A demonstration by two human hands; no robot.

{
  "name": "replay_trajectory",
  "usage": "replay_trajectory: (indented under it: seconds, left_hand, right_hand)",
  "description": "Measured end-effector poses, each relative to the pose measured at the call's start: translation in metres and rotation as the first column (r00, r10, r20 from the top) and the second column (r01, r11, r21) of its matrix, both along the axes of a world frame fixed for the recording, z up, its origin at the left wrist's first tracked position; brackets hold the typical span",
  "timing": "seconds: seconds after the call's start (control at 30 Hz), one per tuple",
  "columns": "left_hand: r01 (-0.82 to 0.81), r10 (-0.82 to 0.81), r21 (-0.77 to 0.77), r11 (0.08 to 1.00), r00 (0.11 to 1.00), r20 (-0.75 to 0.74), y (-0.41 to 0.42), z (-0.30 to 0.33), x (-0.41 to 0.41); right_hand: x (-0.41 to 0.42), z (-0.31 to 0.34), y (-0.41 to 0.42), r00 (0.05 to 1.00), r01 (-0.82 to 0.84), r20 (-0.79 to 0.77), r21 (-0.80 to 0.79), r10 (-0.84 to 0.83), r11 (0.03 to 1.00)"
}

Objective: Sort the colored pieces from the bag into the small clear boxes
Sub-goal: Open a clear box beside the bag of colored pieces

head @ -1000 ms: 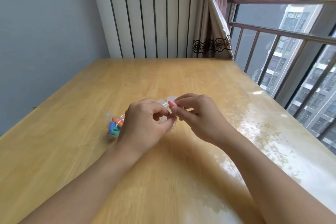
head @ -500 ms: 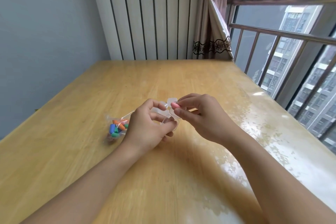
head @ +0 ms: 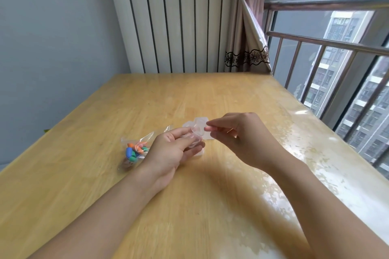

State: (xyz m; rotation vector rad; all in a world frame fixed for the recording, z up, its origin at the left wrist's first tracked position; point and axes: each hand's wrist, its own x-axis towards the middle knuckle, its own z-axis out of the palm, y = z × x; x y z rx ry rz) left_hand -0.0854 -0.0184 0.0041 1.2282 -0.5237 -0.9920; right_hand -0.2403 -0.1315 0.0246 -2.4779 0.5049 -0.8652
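Observation:
A clear plastic bag (head: 137,149) holding several blue, orange and green pieces lies on the wooden table (head: 189,99), left of my hands. My left hand (head: 174,149) is palm-up and grips a small clear box (head: 194,140) between thumb and fingers. My right hand (head: 237,134) pinches a small pink piece (head: 208,128) at its fingertips, right beside the box's top. More small clear boxes (head: 200,123) lie on the table just behind my fingers, partly hidden.
A glossy clear cover reflects light on the table's right part (head: 305,153). A window with metal railing (head: 328,46) runs along the right. A ribbed white panel (head: 172,19) and a curtain (head: 246,44) stand behind the table's far edge.
My left hand has turned palm-up and opened out around the clear box. My right hand with the pink piece has drawn slightly right, apart from the left.

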Motion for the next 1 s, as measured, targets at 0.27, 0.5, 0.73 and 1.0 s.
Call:
replay_trajectory:
  seconds: [0.27,0.5,0.73,1.0]
  left_hand:
    - [0.127,-0.129,-0.019,0.992,0.981,-0.146,-0.002,-0.002,-0.005]
    - [0.201,-0.210,-0.066,0.977,0.956,-0.203,-0.002,-0.003,-0.013]
    - [0.193,-0.223,-0.129,0.973,0.929,-0.295,-0.002,-0.001,-0.007]
    - [0.236,-0.280,-0.182,0.955,0.918,-0.282,-0.001,-0.001,-0.008]
  right_hand:
    - [0.004,0.001,0.012,0.991,-0.037,-0.133,-0.168,0.014,0.985]
    - [0.006,-0.006,0.010,0.964,-0.012,-0.263,-0.141,-0.026,0.990]
    - [0.005,-0.005,0.006,0.992,0.024,-0.121,-0.090,-0.035,0.996]
    - [0.009,-0.007,0.002,0.992,0.089,-0.087,-0.051,-0.093,0.995]
